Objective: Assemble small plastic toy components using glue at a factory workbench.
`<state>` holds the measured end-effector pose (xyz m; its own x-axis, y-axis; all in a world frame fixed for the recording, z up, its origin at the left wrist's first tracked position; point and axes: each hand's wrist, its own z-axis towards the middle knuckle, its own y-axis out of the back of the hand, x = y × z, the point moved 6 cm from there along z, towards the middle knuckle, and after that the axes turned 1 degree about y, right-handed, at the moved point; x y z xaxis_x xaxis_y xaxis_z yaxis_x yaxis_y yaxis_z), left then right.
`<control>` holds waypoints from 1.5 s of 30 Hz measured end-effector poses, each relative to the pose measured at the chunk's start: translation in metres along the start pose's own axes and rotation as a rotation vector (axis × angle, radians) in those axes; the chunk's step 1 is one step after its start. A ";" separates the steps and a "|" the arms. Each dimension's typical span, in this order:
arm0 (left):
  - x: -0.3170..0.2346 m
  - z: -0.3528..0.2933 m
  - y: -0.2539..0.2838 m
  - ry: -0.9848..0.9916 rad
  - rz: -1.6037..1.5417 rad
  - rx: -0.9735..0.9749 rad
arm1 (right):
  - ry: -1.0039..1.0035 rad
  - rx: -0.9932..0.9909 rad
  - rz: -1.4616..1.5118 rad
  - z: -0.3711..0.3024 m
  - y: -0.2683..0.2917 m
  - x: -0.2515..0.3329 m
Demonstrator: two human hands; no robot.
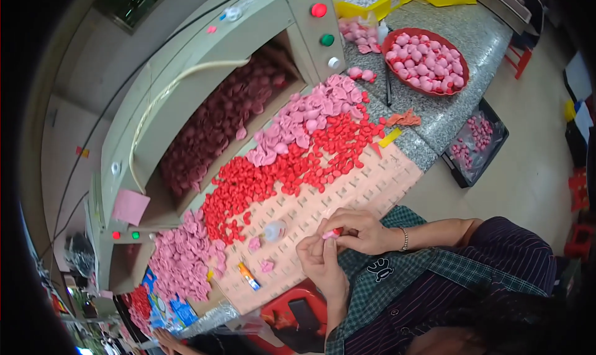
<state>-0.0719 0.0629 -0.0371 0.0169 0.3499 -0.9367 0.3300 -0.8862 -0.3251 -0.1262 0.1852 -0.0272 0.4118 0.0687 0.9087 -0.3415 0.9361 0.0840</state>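
Note:
A small pink and red moulded piece [333, 233] is pinched between my two hands above the near edge of the work surface. My right hand [365, 231], with a beaded bracelet at its wrist, closes its fingertips on the red end. My left hand [323, 268] grips the pink side with thumb and fingers; the fingers partly cover the piece. Just left of the hands stand a small translucent bottle [275, 231] and two loose pink pieces, one of them a crumpled pink piece [267, 266]. An orange and yellow glue tube [249, 276] lies nearer the edge.
Heaped red pieces [248, 180] and pink pieces [180, 256] line a grey-green machine [211, 51] with a wide opening. At upper right sits a red basket [387, 41] of pink-red pieces. A black crate [464, 180] rests on the floor. Another person's hand [166, 339] shows at lower left.

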 end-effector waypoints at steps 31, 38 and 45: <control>-0.015 0.423 -0.149 -0.611 1.771 0.426 | 0.008 -0.415 -0.204 -0.002 0.122 -0.020; -0.006 0.450 -0.135 -0.639 1.630 0.503 | 0.032 -0.406 -0.243 -0.001 0.123 -0.020; -0.037 0.424 -0.152 -1.403 1.618 0.379 | 0.034 -0.410 -0.248 0.001 0.121 -0.019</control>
<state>-0.5233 0.0560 -0.0089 -0.5582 -0.7913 0.2497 0.5892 -0.1662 0.7907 -0.1764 0.2968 -0.0335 0.4685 -0.1695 0.8671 0.1295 0.9840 0.1224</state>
